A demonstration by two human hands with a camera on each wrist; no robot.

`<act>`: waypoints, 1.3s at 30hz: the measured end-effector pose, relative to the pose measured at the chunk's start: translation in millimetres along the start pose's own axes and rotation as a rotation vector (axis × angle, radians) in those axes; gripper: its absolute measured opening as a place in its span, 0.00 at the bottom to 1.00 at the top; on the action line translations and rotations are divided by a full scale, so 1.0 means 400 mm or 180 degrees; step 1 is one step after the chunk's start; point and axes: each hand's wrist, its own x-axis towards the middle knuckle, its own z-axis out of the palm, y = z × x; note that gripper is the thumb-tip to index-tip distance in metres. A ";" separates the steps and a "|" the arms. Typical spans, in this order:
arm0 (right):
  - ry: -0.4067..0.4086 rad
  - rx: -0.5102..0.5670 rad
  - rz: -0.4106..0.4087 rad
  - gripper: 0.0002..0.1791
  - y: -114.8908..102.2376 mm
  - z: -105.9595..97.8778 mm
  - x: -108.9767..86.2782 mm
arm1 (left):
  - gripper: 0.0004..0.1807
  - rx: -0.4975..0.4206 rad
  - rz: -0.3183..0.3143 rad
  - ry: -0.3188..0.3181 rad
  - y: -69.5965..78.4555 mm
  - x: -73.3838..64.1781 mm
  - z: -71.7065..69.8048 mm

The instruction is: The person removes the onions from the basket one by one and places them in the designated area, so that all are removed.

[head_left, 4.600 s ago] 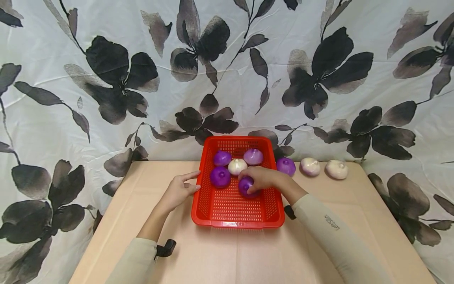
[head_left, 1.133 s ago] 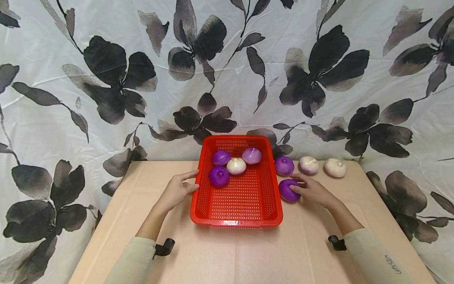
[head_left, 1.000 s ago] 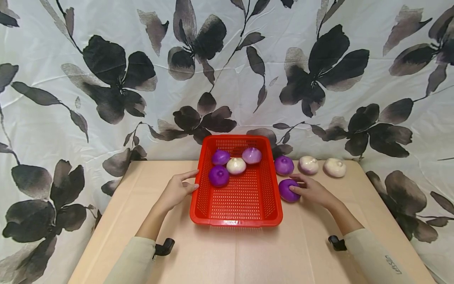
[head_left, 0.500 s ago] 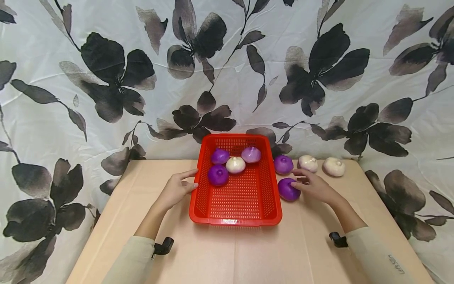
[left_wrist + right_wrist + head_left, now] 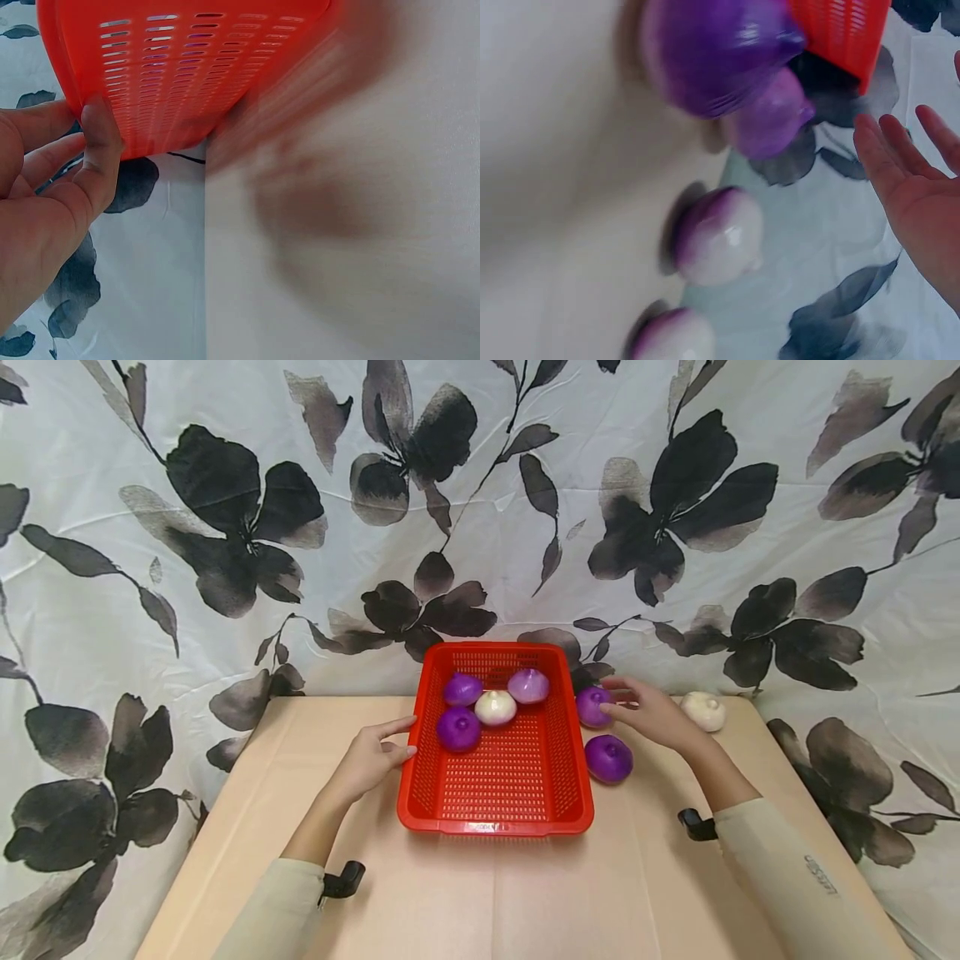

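A red plastic basket point(image 5: 495, 793) stands at the table's middle with a white onion point(image 5: 496, 708) and several purple onions point(image 5: 459, 729) inside. My left hand point(image 5: 369, 760) holds its left rim between thumb and fingers; the left wrist view shows this rim point(image 5: 64, 67) close. My right hand point(image 5: 647, 713) hovers right of the basket, fingers extended, beside the rear purple onion point(image 5: 591, 707). In front of that lies another purple onion point(image 5: 609, 759), free of the hand. In the right wrist view, the right hand point(image 5: 922, 195) is apart from the onions.
A white onion point(image 5: 703, 712) sits at the table's back right. Another white-and-purple onion point(image 5: 718, 236), seen in the right wrist view, is hidden behind my right hand in the head view. A floral cloth point(image 5: 480, 527) hangs behind the table point(image 5: 420, 893).
My right hand carried a purple onion out of the basket, set it down to the right and let go. It then moved up and back. My left hand stayed at the rim.
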 end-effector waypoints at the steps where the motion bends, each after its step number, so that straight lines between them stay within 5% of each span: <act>1: -0.0024 0.0007 0.0013 0.30 -0.009 0.001 0.011 | 0.32 -0.0003 0.0004 -0.0003 0.000 0.000 0.000; 9: -0.0168 0.0059 0.0089 0.34 -0.088 0.012 0.101 | 0.32 -0.0009 0.0016 -0.0013 0.002 0.000 -0.001; 19: -0.0455 -0.0410 -0.0033 0.38 -0.192 0.037 0.215 | 0.32 -0.0019 0.0037 -0.0031 -0.001 0.000 -0.005; 23: -0.0469 -0.0338 0.0004 0.39 -0.209 0.068 0.257 | 0.32 -0.0024 0.0045 -0.0041 -0.003 0.000 -0.005; 31: -0.0042 0.0149 0.0611 0.42 -0.207 0.147 0.297 | 0.32 -0.0053 0.0007 -0.0017 0.000 0.005 0.000; 39: 0.0267 -0.0427 0.0777 0.43 -0.180 0.207 0.314 | 0.32 -0.0028 -0.0018 0.0006 -0.001 0.007 -0.001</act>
